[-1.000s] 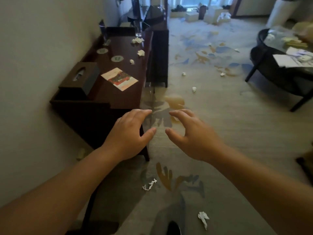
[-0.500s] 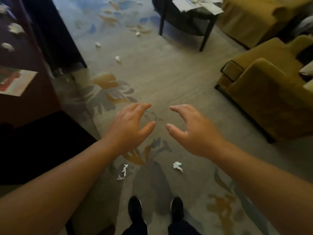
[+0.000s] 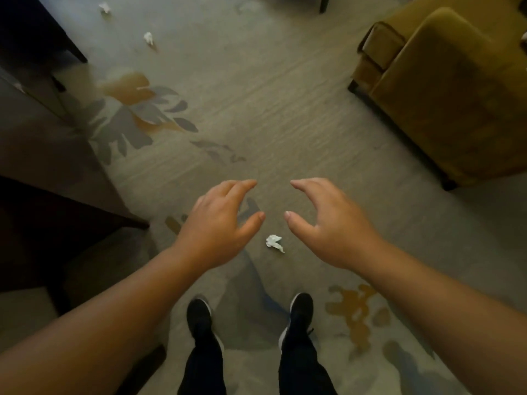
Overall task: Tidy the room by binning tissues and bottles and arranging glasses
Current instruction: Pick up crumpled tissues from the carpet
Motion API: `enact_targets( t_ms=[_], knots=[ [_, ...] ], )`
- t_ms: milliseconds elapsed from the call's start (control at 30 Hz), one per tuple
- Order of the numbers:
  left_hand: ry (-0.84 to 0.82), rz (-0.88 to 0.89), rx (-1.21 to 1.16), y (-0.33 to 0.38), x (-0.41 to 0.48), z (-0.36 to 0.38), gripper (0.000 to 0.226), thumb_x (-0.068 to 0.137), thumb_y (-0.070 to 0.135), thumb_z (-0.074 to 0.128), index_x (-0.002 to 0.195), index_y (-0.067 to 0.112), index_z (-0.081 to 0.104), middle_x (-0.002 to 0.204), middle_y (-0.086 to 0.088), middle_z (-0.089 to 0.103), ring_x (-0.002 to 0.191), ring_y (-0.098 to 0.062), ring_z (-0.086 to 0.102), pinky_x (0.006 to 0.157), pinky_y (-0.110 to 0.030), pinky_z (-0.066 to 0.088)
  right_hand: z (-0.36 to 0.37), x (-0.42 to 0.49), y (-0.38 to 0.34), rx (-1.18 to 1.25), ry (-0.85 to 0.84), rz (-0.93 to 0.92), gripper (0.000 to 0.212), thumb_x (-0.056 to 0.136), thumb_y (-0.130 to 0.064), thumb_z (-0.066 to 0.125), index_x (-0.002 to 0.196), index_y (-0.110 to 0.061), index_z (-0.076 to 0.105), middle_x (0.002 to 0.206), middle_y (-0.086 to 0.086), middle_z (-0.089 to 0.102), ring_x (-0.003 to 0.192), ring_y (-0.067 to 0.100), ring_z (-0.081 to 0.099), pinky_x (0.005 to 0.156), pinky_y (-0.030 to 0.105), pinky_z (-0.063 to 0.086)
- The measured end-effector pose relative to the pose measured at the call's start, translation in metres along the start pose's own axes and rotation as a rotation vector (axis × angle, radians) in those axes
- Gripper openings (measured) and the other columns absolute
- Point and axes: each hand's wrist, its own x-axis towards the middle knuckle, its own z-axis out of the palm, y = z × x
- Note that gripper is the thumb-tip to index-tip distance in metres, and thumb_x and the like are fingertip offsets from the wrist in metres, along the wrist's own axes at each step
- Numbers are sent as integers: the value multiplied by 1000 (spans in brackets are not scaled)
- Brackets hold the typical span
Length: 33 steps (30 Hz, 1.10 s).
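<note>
A crumpled white tissue (image 3: 274, 243) lies on the patterned carpet just ahead of my feet. My left hand (image 3: 221, 226) and my right hand (image 3: 328, 226) hover side by side above the floor, palms down, fingers curved and apart, holding nothing. The tissue shows in the gap between them, a little below the thumbs. Two more crumpled tissues lie farther off at the upper left, one tissue (image 3: 149, 39) nearer and another tissue (image 3: 105, 7) by the top edge. No bottles or glasses are in view.
A dark wooden desk (image 3: 57, 172) fills the left side, its corner close to my left arm. A mustard-yellow armchair (image 3: 445, 89) stands at the upper right. My black shoes (image 3: 199, 315) are at the bottom centre on the carpet.
The view has swung down and right, from the desk top to the floor by my feet. Both hands kept the same open pose. The tissue now lies between them.
</note>
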Motion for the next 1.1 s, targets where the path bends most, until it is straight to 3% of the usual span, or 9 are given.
enact_targets(
  t_ms=[200,367,867,1100],
  knots=[
    [-39,-85,-21,16,21,81,60,89,50,51,143,31,32,141,7,41,130,-12,37,106,-36,34,27,6,87,-6,-68,26,61,87,-48,52,141,-22,41,141,-5,43,131,13,39,107,37,37],
    [-87,-131,-9,-14,36,146,62,89,50,51,145,33,29,145,10,38,133,-10,32,106,-32,29,85,23,142,-1,-115,68,60,87,-44,56,140,-21,42,140,-4,44,130,15,39,107,37,36],
    [-154,-335,99,-274,58,356,65,88,54,49,145,31,29,144,6,40,132,-13,36,106,-39,36,411,126,299,-120,-227,146,53,81,-40,61,130,-20,50,131,0,51,122,22,47,98,40,39],
    [-201,-318,154,-342,72,428,68,88,56,47,147,35,22,148,9,35,135,-12,32,107,-37,30,515,163,354,-258,-279,140,55,79,-43,62,128,-23,49,133,2,49,122,27,47,95,42,42]
  ],
)
